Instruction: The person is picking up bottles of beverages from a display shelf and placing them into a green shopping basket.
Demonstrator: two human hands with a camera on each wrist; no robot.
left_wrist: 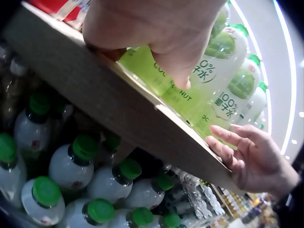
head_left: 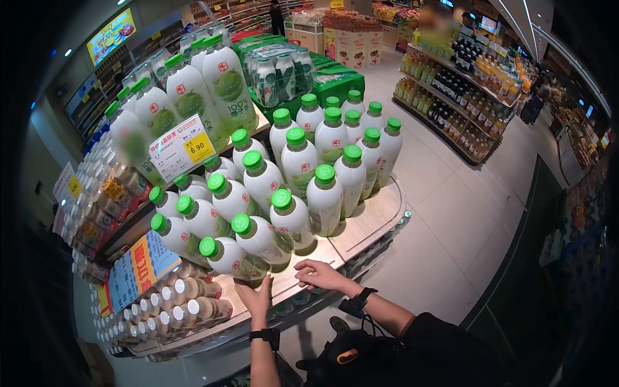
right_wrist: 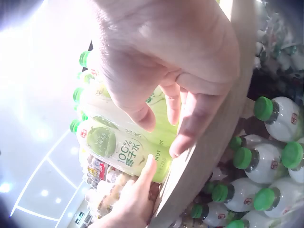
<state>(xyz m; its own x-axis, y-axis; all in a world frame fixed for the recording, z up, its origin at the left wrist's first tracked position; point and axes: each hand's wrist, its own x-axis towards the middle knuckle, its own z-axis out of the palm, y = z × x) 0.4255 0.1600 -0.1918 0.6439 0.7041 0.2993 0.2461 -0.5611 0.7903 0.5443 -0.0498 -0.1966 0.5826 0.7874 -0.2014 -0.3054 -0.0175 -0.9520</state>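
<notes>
Coconut water bottles with green caps crowd a wooden display shelf (head_left: 335, 248). At the front left, my left hand (head_left: 255, 298) touches the base of the nearest bottle (head_left: 235, 258), thumb extended beside it. The left wrist view shows that thumb over a pale green bottle's lower label (left_wrist: 178, 97); the other fingers are partly hidden. My right hand (head_left: 320, 276) is just to the right, over the shelf's front edge, fingers loosely bent and holding nothing. In the right wrist view, its fingertips (right_wrist: 179, 146) hang in front of the bottles.
A price sign (head_left: 182, 149) stands before taller bottles (head_left: 222, 84). White-capped bottles (head_left: 171, 309) fill the left side. More green-capped bottles (left_wrist: 71, 164) sit on a level below. Green cartons (head_left: 338, 80) are behind, and a bottle rack (head_left: 451, 97) stands across the aisle.
</notes>
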